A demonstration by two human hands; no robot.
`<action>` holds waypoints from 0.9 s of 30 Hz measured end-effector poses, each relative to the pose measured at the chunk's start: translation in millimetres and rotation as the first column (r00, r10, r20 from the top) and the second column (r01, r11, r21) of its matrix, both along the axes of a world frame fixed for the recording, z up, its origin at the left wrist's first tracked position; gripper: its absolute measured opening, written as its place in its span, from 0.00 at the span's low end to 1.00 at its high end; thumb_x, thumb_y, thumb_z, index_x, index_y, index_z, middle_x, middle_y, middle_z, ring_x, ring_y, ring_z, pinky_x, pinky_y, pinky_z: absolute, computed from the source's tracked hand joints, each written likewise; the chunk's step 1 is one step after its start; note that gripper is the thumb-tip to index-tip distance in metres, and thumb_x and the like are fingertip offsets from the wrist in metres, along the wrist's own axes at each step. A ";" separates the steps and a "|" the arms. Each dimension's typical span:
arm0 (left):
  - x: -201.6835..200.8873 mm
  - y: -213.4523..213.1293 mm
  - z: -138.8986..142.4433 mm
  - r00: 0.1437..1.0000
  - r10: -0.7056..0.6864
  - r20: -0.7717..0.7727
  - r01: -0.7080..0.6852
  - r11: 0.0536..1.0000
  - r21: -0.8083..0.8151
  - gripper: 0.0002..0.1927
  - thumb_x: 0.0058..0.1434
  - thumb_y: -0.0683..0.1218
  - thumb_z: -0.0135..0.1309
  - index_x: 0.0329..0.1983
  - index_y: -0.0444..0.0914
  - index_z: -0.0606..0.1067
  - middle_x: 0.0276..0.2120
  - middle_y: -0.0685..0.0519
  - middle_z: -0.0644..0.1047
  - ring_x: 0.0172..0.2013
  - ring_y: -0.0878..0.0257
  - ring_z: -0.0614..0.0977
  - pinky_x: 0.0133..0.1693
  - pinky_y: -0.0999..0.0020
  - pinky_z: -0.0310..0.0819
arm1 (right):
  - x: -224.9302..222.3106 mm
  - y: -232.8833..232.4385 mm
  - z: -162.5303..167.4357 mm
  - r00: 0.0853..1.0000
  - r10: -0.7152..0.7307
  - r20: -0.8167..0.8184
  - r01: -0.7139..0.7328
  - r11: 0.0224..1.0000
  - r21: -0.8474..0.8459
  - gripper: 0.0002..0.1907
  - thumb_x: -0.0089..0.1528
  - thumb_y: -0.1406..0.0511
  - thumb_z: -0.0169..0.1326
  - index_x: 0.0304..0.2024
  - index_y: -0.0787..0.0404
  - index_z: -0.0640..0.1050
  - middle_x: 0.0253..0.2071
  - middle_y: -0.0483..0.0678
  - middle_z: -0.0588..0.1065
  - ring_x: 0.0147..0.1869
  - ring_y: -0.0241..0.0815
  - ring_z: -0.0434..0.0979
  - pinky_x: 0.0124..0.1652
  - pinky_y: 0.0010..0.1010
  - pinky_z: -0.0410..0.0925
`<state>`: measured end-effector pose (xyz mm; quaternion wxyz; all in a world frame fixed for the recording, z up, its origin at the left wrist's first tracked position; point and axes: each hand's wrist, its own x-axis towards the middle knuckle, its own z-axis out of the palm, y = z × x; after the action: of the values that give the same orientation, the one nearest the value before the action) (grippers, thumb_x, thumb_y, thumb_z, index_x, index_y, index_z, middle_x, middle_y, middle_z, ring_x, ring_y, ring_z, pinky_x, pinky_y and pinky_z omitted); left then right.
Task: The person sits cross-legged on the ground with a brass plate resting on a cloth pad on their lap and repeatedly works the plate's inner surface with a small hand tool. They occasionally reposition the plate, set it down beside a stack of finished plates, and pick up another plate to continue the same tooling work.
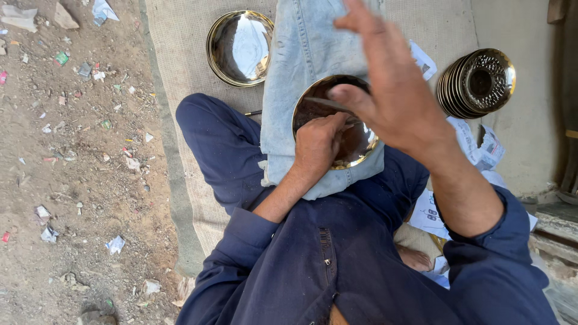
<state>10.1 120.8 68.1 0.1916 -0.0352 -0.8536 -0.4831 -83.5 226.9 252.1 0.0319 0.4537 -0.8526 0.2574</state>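
Both our hands are over the brass plate in our lap: our left hand is curled closed, knuckles up, pressed down on the dull inner face of the brass plate, and it seems to pinch something small against the metal, though we cannot tell what. Our right hand hangs raised above the plate with its fingers spread wide and its thumb pointing left, gripping nothing; it covers much of the plate's upper right part. A thin grey strip lies across the plate's top, near the thumb tip. The plate rests on a pale blue denim cloth that is draped over our knee and runs up toward the top of the view. We sit cross-legged in dark blue work clothes on a woven beige mat. Beyond the cloth, on the mat, lies a second, polished brass plate, shining and face up. To the right a stack of patterned brass plates leans on edge near scattered printed papers. Left of the mat is bare dirt ground strewn with litter.
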 end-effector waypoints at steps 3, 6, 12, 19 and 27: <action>-1.1 1.3 -13.7 0.997 0.031 0.068 -0.028 0.999 -0.034 0.05 0.55 0.37 0.58 0.35 0.36 0.77 0.31 0.45 0.79 0.35 0.47 0.82 0.38 0.54 0.77 | 0.3 -19.8 -33.4 0.997 -0.041 0.070 0.030 0.989 0.145 0.41 0.71 0.44 0.51 0.72 0.67 0.62 0.53 0.57 0.76 0.57 0.58 0.78 0.55 0.47 0.71; -1.2 1.4 -25.4 0.988 0.014 0.155 -0.005 0.998 -0.056 0.03 0.53 0.39 0.60 0.30 0.35 0.77 0.28 0.43 0.79 0.33 0.45 0.82 0.36 0.52 0.76 | 10.6 -24.7 -50.7 0.974 -0.140 0.181 0.073 0.940 0.333 0.34 0.66 0.44 0.55 0.63 0.60 0.73 0.43 0.53 0.79 0.46 0.54 0.81 0.43 0.45 0.73; -1.4 -12.2 -33.2 0.995 -0.076 -0.066 0.080 0.995 0.052 0.06 0.51 0.37 0.56 0.33 0.33 0.77 0.30 0.42 0.80 0.33 0.42 0.82 0.36 0.51 0.76 | 17.0 -15.7 -54.7 1.000 -0.030 0.002 0.029 0.977 0.210 0.36 0.65 0.44 0.56 0.63 0.64 0.72 0.42 0.55 0.78 0.47 0.55 0.80 0.42 0.45 0.73; -16.6 -34.7 -27.2 0.950 -0.268 0.159 0.291 0.945 -0.148 0.02 0.56 0.38 0.56 0.30 0.33 0.77 0.27 0.38 0.78 0.32 0.39 0.80 0.33 0.47 0.73 | 0.9 -16.4 -61.1 0.999 0.027 0.024 -0.030 0.990 0.140 0.36 0.71 0.41 0.50 0.66 0.62 0.70 0.45 0.56 0.78 0.49 0.58 0.79 0.45 0.47 0.72; -22.3 -38.3 13.1 0.948 -0.315 0.049 0.317 0.946 -0.062 0.06 0.61 0.41 0.58 0.40 0.37 0.80 0.30 0.43 0.80 0.32 0.46 0.83 0.34 0.54 0.76 | -13.7 1.9 -59.4 0.979 -0.002 0.205 -0.023 0.993 0.117 0.44 0.68 0.38 0.41 0.74 0.63 0.63 0.36 0.51 0.76 0.42 0.51 0.79 0.41 0.43 0.72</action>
<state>-12.2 82.5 81.2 0.0938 -0.1687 -0.8568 -0.4782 -97.2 228.8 192.7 -0.0844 0.4304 -0.8628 0.2516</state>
